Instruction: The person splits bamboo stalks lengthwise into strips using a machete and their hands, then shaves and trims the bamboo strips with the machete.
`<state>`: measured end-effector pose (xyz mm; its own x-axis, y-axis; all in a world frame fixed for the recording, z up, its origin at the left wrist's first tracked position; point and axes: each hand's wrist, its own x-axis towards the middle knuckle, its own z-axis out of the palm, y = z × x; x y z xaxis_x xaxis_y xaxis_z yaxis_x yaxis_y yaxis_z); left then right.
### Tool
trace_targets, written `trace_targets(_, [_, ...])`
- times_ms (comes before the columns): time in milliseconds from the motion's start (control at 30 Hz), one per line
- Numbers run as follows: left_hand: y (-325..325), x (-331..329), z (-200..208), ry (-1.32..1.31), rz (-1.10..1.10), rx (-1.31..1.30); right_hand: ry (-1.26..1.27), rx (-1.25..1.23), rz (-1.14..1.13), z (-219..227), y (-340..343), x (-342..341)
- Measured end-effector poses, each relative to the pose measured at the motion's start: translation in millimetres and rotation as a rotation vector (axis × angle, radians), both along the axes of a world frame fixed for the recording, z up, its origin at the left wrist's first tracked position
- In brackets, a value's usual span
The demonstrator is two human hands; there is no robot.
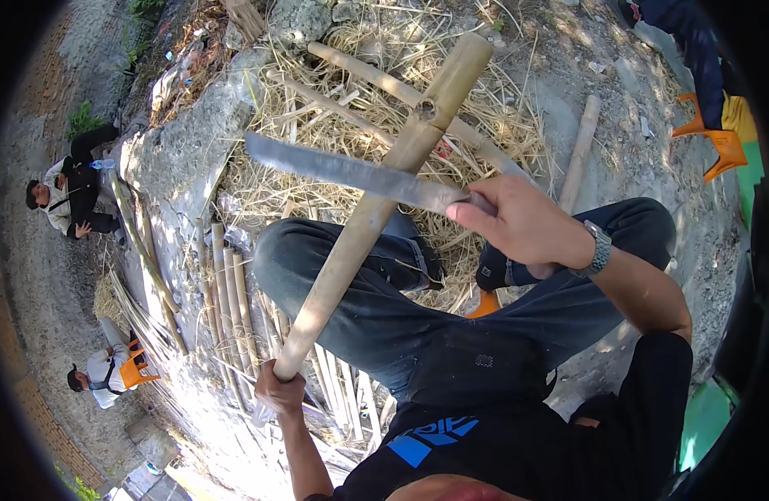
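Observation:
A thick bamboo pole (351,242) slants across my lap, its far end raised over the straw in front of me. Around its near end my left hand (280,389) is closed, beside my left thigh. My right hand (526,221) grips the handle of a machete (334,171), most of the handle hidden by the fingers. The long blade points left and lies across the pole near its middle; whether the edge touches the bamboo I cannot tell. Behind the pole, another bamboo piece (372,77) and a thinner stick (326,102) lie on the straw.
Shredded straw (276,188) covers the ground ahead. Several bamboo poles (234,284) and split strips (347,392) lie at my left. A short pole (581,146) rests at the right. Two people sit far left, one on an orange chair (134,367); another orange chair (723,150) stands far right.

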<state>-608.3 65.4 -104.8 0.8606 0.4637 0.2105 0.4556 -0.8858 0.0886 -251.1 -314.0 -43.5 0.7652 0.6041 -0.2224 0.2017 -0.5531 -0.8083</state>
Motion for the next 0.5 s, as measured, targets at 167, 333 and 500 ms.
trace_targets(167, [-1.2, -3.1, -3.8, -0.052, -0.002, -0.006, 0.038, -0.009, -0.455, 4.5, 5.7, 43.9])
trace_targets(333, [-1.4, 2.6, 4.9, -0.021, 0.019, 0.021, -0.050, 0.044, -0.095, 2.1, 4.2, 7.6])
trace_targets(500, [15.8, 1.6, 9.7, 0.078, -0.050, -0.241, -0.100, 0.076, 0.002, 4.2, 13.1, -12.9])
